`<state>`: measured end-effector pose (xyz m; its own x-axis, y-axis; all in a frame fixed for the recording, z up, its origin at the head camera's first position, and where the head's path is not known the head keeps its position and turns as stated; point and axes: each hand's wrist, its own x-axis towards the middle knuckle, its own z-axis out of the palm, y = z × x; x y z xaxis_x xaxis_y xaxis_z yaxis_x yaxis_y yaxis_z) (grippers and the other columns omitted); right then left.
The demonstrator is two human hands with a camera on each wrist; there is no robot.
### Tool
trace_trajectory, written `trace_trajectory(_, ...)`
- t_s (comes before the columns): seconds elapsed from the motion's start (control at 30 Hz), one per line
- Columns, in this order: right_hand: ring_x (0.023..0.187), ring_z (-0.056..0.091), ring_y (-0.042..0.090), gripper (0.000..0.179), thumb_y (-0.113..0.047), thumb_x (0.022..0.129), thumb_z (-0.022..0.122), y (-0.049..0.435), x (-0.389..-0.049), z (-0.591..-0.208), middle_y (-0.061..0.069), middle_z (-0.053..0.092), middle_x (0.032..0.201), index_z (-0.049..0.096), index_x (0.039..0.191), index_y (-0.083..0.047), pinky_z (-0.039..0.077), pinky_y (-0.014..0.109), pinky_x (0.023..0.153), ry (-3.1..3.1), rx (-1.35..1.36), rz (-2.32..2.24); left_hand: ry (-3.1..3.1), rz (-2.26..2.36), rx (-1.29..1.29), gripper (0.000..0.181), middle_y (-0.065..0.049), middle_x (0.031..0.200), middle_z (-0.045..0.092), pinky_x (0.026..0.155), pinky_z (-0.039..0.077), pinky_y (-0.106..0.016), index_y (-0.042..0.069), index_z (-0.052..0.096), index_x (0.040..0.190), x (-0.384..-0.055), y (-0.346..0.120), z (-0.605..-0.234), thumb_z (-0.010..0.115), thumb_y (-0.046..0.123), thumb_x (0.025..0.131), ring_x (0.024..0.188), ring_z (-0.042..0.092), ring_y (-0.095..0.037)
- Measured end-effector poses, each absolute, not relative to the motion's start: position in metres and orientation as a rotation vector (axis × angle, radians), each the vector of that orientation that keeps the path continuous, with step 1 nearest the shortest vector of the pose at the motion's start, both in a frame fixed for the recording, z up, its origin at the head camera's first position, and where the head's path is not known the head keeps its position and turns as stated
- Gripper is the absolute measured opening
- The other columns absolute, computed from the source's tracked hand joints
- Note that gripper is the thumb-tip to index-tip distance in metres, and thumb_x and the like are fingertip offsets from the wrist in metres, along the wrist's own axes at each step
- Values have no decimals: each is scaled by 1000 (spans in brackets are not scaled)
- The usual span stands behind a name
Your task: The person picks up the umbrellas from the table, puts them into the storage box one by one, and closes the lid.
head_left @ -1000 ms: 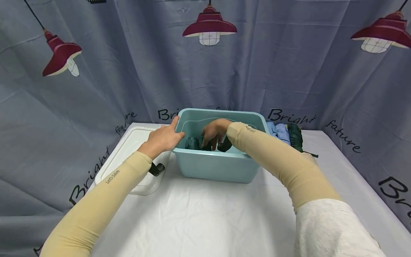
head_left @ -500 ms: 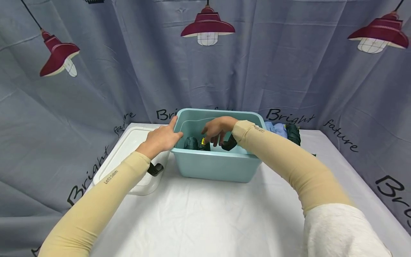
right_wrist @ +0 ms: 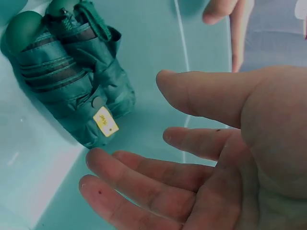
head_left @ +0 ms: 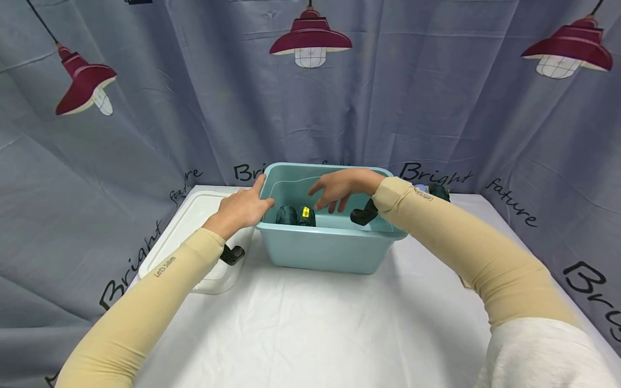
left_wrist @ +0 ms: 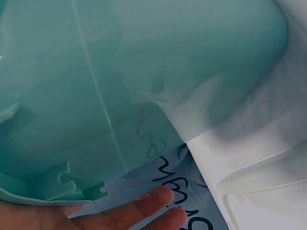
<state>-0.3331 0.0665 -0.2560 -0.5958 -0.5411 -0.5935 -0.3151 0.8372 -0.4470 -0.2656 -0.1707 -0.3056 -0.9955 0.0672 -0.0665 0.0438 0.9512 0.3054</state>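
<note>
A light teal plastic bin [head_left: 322, 250] stands on the white-covered table. Inside, toward its left end, two dark green folded umbrellas [right_wrist: 50, 79] lie side by side. A yellow tag [right_wrist: 105, 120] shows on one of them. My left hand [head_left: 239, 211] rests at the bin's left rim, thumb over the inside; the left wrist view shows its fingers extended past the outer wall. Over the bin's middle is my right hand [head_left: 345, 187], its fingers spread and nothing in them. It is apart from the umbrellas, to their right.
Left of the bin lies a white lid [head_left: 194, 218], partly under my left forearm. Beyond the bin's right side, another dark green bundle [head_left: 439, 193] and a bit of blue cloth [head_left: 422, 188] peek out behind my right sleeve. A grey-blue curtain [head_left: 218, 108] hangs behind the table.
My right hand has let go of the tagged umbrella, risen and drawn back to the right, uncovering the umbrella. The left hand stays at the rim.
</note>
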Motion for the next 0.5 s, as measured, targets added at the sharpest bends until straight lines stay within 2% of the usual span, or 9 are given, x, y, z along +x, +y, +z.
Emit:
trace_trajectory(0.23, 104, 59, 17, 62, -32, 88, 62, 89, -321, -242, 4, 55, 124, 34, 142, -24, 50, 37, 84, 2278, -646, -443, 3022, 473, 81, 75, -9, 98, 61, 62, 41, -41, 36, -8, 147, -265, -171, -305, 35, 52, 89, 81, 57, -26)
trace_trajectory(0.33, 105, 58, 17, 61, -34, 88, 62, 101, -317, -237, 4, 56, 122, 35, 142, -24, 49, 36, 85, 2288, -641, -473, 3023, 476, 87, 75, -11, 107, 60, 64, 41, -42, 35, -8, 147, -265, -171, -306, 35, 52, 89, 85, 57, -27)
trace_trajectory(0.5, 104, 59, 19, 59, -33, 89, 60, 122, -311, -233, 5, 56, 122, 35, 142, -23, 48, 37, 87, 2300, -641, -509, 3021, 489, 105, 75, -14, 128, 53, 73, 42, -48, 34, -7, 148, -265, -171, -307, 35, 52, 89, 106, 55, -31)
